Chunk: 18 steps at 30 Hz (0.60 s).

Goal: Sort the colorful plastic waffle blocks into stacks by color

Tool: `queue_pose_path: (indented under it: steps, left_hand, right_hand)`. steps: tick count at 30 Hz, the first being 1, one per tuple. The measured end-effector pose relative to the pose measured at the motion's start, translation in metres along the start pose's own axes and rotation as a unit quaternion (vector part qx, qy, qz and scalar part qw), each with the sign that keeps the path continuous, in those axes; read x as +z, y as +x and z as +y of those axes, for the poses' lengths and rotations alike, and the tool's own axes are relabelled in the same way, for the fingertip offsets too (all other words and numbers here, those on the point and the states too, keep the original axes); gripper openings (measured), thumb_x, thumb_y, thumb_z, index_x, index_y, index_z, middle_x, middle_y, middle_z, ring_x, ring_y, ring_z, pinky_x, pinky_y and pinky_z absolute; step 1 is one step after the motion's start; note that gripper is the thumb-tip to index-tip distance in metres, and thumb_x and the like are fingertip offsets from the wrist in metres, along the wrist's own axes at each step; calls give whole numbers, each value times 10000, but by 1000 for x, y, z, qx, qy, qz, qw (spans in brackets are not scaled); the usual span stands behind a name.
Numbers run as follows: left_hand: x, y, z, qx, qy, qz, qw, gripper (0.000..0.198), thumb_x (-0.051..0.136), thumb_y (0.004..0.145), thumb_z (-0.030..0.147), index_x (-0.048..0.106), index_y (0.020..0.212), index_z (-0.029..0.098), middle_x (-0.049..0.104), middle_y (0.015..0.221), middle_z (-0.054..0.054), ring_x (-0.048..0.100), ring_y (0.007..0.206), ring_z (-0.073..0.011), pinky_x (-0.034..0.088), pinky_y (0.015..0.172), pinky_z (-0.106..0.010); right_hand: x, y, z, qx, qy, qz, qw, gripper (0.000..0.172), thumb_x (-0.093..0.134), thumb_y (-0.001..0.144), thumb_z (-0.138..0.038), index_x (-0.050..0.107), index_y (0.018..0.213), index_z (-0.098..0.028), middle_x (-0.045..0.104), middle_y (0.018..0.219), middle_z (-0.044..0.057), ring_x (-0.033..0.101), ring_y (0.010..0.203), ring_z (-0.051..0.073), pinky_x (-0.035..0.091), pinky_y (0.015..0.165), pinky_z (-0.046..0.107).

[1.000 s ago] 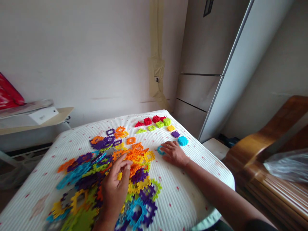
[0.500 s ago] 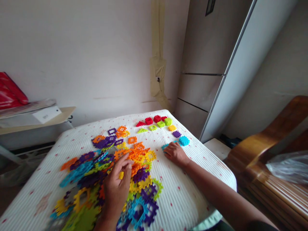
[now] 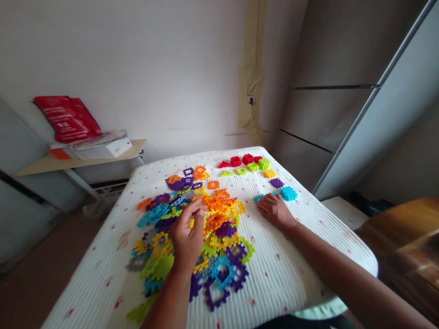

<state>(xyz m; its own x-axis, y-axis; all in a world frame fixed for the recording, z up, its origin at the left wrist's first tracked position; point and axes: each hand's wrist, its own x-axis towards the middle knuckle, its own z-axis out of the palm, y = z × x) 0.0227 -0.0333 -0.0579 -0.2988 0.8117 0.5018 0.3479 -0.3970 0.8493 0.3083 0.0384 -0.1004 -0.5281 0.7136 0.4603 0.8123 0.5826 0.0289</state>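
My left hand [image 3: 188,230] is over a loose pile of interlocking plastic tiles [image 3: 219,214] in orange, yellow, purple, green and blue. Its fingers are loosely bent, the thumb stands apart from them, and I see nothing between them. Across the table, my right hand [image 3: 275,211] rests palm down with bent fingers at a blue toothed tile [image 3: 259,198], partly covering the blue pieces there. Close beside it lies a thicker blue stack [image 3: 288,193]. Beyond that are a purple tile [image 3: 276,183] and a yellow tile [image 3: 270,173].
Red pieces [image 3: 236,161] and green pieces [image 3: 253,167] lie in rows at the table's far edge. A white quilted cloth [image 3: 274,269] covers the table. A side shelf [image 3: 135,148] with a red bag [image 3: 68,119] is at left. A tall grey cabinet [image 3: 329,109] stands right.
The view has swung left, so the table appears further right and more of the side shelf shows. Both hands stay at nearly the same places over the table.
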Motion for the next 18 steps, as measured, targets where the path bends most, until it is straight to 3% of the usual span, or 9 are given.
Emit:
queue_pose_path:
  steps: [8,10,15,18]
  left_hand:
    - [-25,15,0,8,30,95,995,254,551,820,326,666,973,159,710,873,-62,664,806,-183,529,782,-331]
    - [-27,17,0,53,79,78,992,204,556,810,300,678,913,172,706,878,-59,655,830,-187,517,803,-335]
    - [-18,16,4,164,151,-66,973,133,563,779,234,694,768,209,705,814,-34,645,817,-186,502,794,-322]
    - [-17,16,1,131,152,-22,979,137,572,774,251,701,783,206,709,805,-31,650,790,-182,502,782,-313]
  right_hand:
    - [-5,-6,-4,-52,36,87,994,213,456,930,-242,663,956,-201,684,922,89,547,945,230,360,792,382]
    - [-6,-7,-10,-83,59,83,991,218,442,935,-232,658,940,-206,679,901,86,553,933,218,386,793,369]
    - [-2,-7,-24,-153,67,32,985,264,397,950,-228,632,836,-192,602,678,57,538,737,177,401,668,307]
    - [-1,-7,-26,-154,48,34,986,284,382,951,-212,618,796,-181,572,647,50,513,702,169,375,633,298]
